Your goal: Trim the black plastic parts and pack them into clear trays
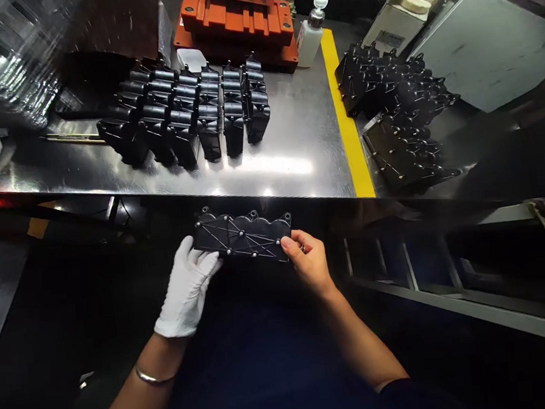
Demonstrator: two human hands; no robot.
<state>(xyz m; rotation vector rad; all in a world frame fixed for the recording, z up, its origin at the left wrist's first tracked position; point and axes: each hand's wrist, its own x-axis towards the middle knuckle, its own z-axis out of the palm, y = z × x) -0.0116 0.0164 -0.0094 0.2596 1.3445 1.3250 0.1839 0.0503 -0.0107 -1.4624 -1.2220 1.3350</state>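
A black molded plastic part (241,234) is held up just in front of the bench edge, its ribbed flat face turned toward me. Thin ribs fan across that face and small mounting ears stand along its top. My left hand (189,288), in a white glove, grips the part's left end from below. At the right end my bare right hand (308,258) pinches it, thumb on the front face and fingers behind. Beyond the part, several similar black parts (209,108) stand in a row on the metal bench (294,126).
An orange fixture (237,23) sits at the back, with a white bottle (309,39) beside it. Yellow tape (349,128) crosses the bench. More black parts (397,104) are stacked right of it, near a grey-white box (482,40). Clear plastic wrap (12,68) lies at upper left.
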